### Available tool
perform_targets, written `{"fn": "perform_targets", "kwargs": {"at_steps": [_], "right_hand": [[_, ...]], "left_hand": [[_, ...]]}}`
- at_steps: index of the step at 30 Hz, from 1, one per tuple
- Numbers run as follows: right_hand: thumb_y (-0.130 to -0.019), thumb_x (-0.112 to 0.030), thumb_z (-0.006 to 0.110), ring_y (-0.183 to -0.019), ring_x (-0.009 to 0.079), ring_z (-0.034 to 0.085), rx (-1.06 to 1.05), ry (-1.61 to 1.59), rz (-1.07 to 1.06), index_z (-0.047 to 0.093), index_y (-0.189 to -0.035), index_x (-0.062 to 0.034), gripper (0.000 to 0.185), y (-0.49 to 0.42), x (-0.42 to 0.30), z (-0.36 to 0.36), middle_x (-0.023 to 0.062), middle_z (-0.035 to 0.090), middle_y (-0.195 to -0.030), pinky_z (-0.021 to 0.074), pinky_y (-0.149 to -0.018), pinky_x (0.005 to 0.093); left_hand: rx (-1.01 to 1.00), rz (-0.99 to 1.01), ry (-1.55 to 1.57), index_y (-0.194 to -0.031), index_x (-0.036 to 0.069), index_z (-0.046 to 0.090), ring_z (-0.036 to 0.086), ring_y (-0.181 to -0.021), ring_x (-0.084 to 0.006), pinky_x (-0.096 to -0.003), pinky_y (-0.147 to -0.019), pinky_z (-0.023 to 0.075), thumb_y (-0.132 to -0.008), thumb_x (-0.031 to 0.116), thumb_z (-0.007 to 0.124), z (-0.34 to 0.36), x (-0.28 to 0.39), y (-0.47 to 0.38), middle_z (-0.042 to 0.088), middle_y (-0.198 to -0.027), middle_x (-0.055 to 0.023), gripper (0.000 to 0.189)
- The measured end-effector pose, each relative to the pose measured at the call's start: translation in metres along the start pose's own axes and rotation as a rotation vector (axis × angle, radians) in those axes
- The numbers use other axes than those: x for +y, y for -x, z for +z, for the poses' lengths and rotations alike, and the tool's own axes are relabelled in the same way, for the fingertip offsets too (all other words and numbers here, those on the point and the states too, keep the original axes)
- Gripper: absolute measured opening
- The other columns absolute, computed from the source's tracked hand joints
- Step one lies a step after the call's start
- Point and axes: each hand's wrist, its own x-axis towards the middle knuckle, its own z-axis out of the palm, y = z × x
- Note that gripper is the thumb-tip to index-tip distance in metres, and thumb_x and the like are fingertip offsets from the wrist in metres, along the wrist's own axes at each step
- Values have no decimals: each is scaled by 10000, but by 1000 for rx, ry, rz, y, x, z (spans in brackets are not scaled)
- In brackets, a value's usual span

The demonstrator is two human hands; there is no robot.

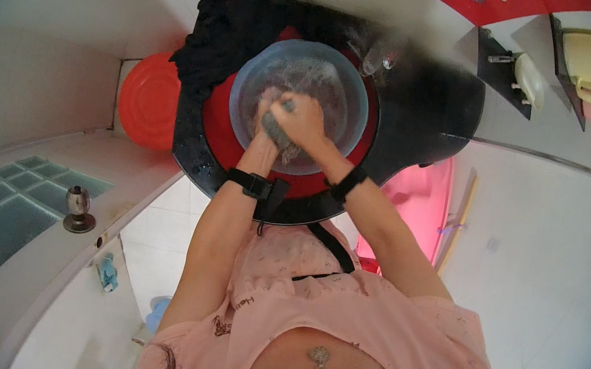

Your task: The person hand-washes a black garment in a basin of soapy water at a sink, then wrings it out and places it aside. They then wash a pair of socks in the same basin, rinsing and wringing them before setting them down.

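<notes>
Both my hands are together over a translucent bluish plastic basin (357, 104) of sudsy water, which sits in a red sink bowl (215, 131) set in a black countertop (430, 101). A wet grey-green cloth (276, 130) is bunched between them. My left hand (268, 108) has the cloth against its palm and wrist, its fingers partly hidden. My right hand (303, 119) is closed over the cloth from the right. Part of the cloth hangs below the hands, inside the basin. Each wrist wears a black strap.
Dark clothing (227, 29) lies heaped on the counter's left and back. A clear object (373, 60) stands behind the basin. An orange-red basin (149, 100) is left of the counter, a pink tub (420, 204) at lower right. A door with a metal knob (78, 208) stands at left.
</notes>
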Motion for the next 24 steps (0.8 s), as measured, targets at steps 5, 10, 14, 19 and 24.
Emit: {"fn": "perform_targets", "kwargs": {"at_steps": [5,10,14,19,24], "right_hand": [[-835,-444,605,-864,349,661,3,328,49,706,-992,-82,408,-34,59,-6,197,680,-922,521,-760,445],[-878,-511,515,-1065,359,592,53,242,297,589,-1198,-57,560,-36,73,-20,225,622,-1127,457,-892,507],[-861,-399,590,-1307,488,290,-187,754,283,344,-1431,-69,703,-9,66,2,262,296,-1459,280,-977,684],[-797,-207,666,-1341,480,260,-423,493,227,301,-1461,-140,761,1,87,5,286,304,-1441,209,-1010,712],[-760,-113,613,-995,326,608,51,285,151,581,-1147,-98,389,-1,82,-10,175,641,-1007,454,-876,459]], "left_hand": [[261,-36,-178,-1232,86,513,559,-1032,-297,-456,-865,476,-874,371,556,5,4,-6,564,-1156,-109,459],[270,29,-466,-1417,105,355,449,-1227,-331,-490,-976,412,-898,435,568,2,24,4,420,-1385,-145,650],[263,-94,-709,-1471,97,245,342,-1320,-338,-517,-1048,332,-943,478,486,-26,35,-13,300,-1485,-131,694],[317,-315,-830,-1477,78,223,328,-1333,-326,-536,-1049,307,-962,458,449,-49,31,-27,291,-1495,-122,679],[366,-368,-602,-1436,77,303,353,-1310,-314,-554,-1053,286,-965,449,410,-37,27,-19,334,-1462,-132,610]]}}
